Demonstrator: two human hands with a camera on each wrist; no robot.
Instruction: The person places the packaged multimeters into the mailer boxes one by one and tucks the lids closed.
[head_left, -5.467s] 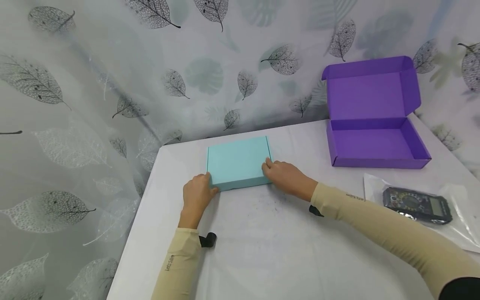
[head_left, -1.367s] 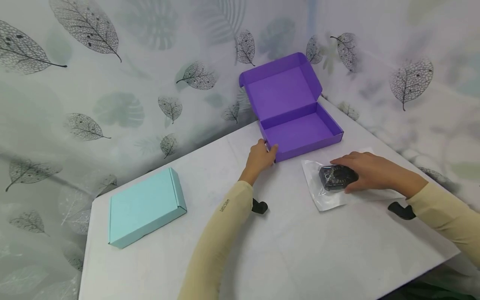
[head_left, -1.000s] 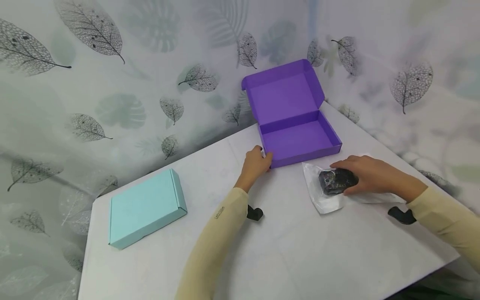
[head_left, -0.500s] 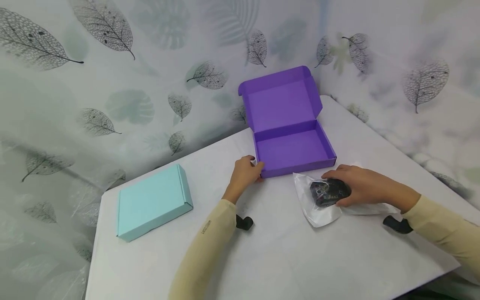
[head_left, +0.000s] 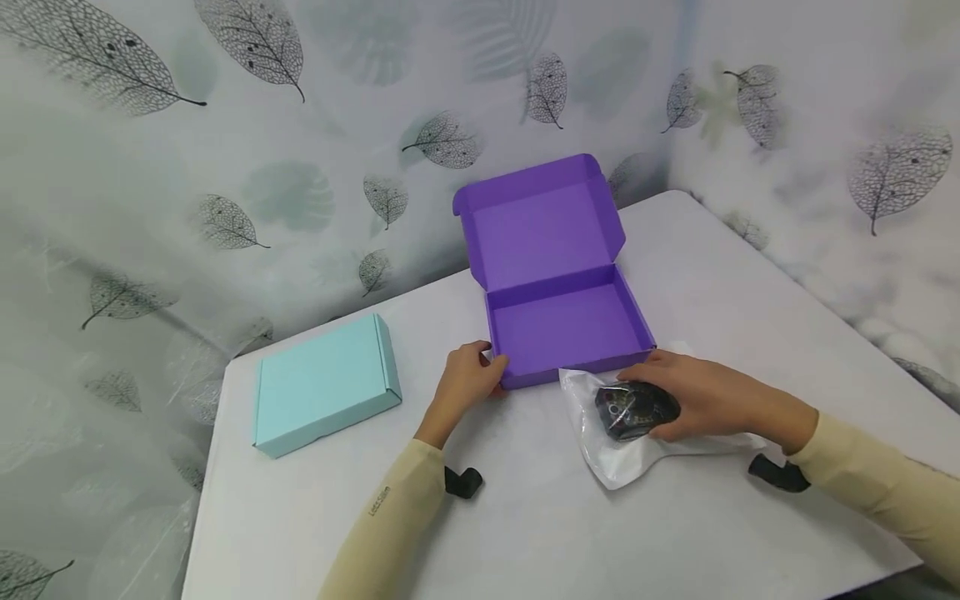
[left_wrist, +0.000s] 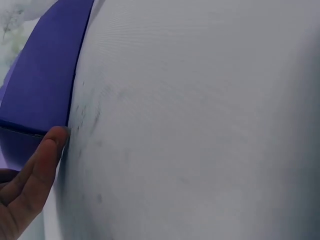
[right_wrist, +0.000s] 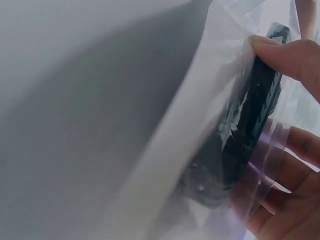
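Observation:
In the head view my left hand (head_left: 461, 387) grips the near left corner of an open purple box (head_left: 566, 329), thumb at the front wall. The left wrist view shows fingertips at the corner of the purple box (left_wrist: 42, 70), low by the tabletop. To the right, my right hand (head_left: 701, 396) holds a black multimeter (head_left: 636, 408) inside a clear plastic bag (head_left: 618, 468), just before the box's front wall. The right wrist view has the thumb and fingers on opposite sides of the bagged multimeter (right_wrist: 255, 110). The palm hides part of it in the head view.
A closed teal box (head_left: 326, 379) rests on the white table (head_left: 525, 533), left of my left hand. Leaf-patterned curtains (head_left: 315, 167) hang behind and beside the table. The purple lid stands raised at the back.
Earlier both hands were on the teal box. Since then they moved to the purple box and bagged multimeter. Over the last second, both have slid left and nearer, closer to the teal box.

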